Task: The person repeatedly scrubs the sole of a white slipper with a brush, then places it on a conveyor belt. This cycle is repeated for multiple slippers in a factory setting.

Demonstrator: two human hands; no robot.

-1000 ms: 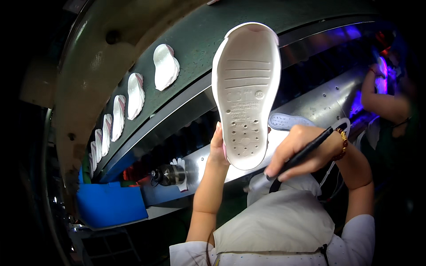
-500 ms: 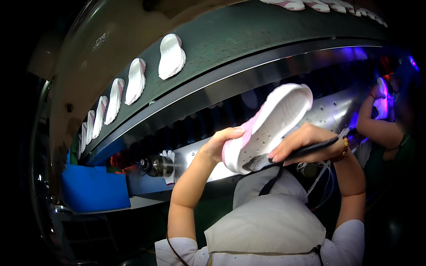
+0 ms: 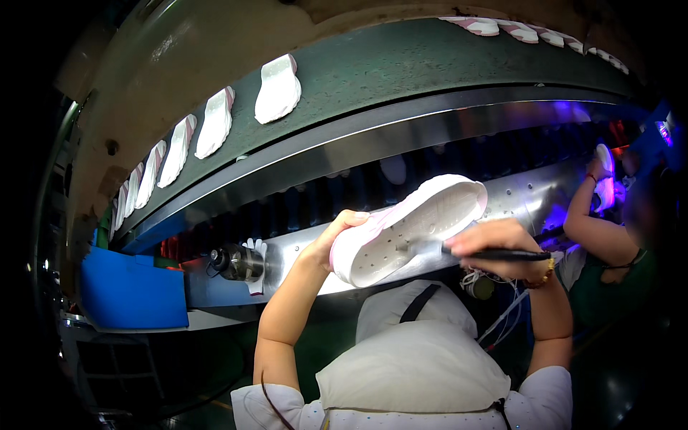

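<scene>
My left hand (image 3: 332, 235) is closed on the near-left end of a white and pink shoe sole (image 3: 428, 216), thumb over its outer edge. The sole's hollow inner face is turned up, with small holes dotted across it. In my right hand (image 3: 496, 242) is a brush (image 3: 512, 255) with a black handle. Its bristle end is smeared by motion and lies over the middle of the sole's inner face; I cannot tell whether it touches.
Similar soles (image 3: 279, 89) line the green conveyor belt (image 3: 373, 79) beyond a metal rail. On the metal ledge stand a dark bottle (image 3: 240, 263) and a white glove (image 3: 256, 279), near a blue panel (image 3: 132, 290). At right, another person's arm (image 3: 591, 222) holds a shoe piece under violet light.
The sole has come lower and lies flatter. The brush has gone from the sole's near-left end toward its middle. Soles on the belt have shifted slightly in view.
</scene>
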